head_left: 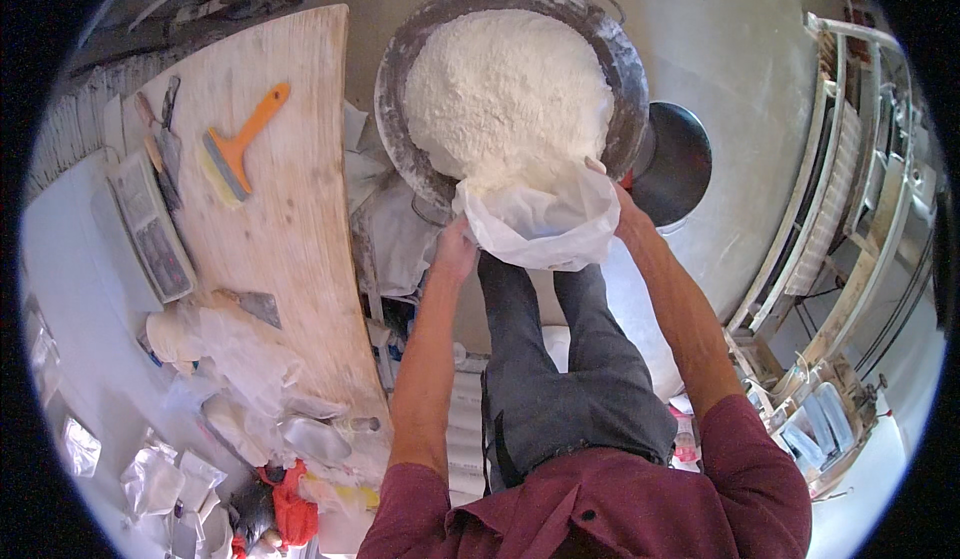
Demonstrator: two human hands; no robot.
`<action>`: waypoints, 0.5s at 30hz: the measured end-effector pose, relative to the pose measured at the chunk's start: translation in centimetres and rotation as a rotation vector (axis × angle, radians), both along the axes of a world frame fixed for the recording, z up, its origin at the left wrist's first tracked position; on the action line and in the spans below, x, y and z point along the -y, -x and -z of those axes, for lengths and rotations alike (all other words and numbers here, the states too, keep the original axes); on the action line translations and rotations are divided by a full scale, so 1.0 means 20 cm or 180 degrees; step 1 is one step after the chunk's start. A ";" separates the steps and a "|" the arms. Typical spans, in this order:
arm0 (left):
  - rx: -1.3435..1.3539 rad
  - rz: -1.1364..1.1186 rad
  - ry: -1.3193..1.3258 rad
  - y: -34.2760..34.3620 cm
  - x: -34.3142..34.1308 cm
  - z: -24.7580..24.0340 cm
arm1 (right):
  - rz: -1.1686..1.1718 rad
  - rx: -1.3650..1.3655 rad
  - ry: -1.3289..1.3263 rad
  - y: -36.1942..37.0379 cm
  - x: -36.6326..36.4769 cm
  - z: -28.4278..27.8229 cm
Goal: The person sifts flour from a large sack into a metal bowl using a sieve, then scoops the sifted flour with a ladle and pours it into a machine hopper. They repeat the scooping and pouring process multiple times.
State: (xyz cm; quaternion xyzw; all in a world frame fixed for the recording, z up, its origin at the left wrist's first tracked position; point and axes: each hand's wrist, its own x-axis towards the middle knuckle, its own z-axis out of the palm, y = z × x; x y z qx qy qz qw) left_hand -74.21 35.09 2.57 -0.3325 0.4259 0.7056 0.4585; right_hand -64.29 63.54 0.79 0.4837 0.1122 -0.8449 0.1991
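A white plastic bag (545, 234) stretches between my two hands at the near edge of a large, dusty metal basin (392, 109). The basin holds a high mound of white flour-like powder (510, 79). Powder shows at the bag's mouth, right against the mound. My left hand (457, 249) grips the bag's left side, fingers partly hidden by it. On the opposite side my right hand (622, 207) holds the bag's edge, with fingertips showing at the rim.
To the left, a wooden worktop (290, 139) carries an orange-handled scraper (247, 139), knives (168, 139) and crumpled plastic bags (245, 344). A dark round bucket (680, 164) stands right of the basin. Metal racks (850, 179) line the far right.
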 end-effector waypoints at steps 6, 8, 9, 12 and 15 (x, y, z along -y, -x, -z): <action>0.0131 -0.0185 -0.0067 0.01 0.03 0.04 | 0.0094 -0.0133 -0.0105 0.04 -0.01 -0.07; 0.0229 -0.0195 0.0040 0.02 0.01 0.00 | 0.0102 0.0040 -0.0436 0.09 -0.01 -0.17; 0.0279 -0.0200 0.0093 0.02 0.00 -0.02 | -0.0023 0.0014 -0.0586 0.08 -0.01 -0.13; 0.0186 -0.0031 -0.0132 0.00 0.03 0.00 | -0.0460 0.0011 -0.1055 0.09 -0.02 -0.06; 0.0217 0.0006 -0.0080 -0.03 0.08 0.00 | -0.0740 0.0074 -0.1465 0.13 -0.02 -0.12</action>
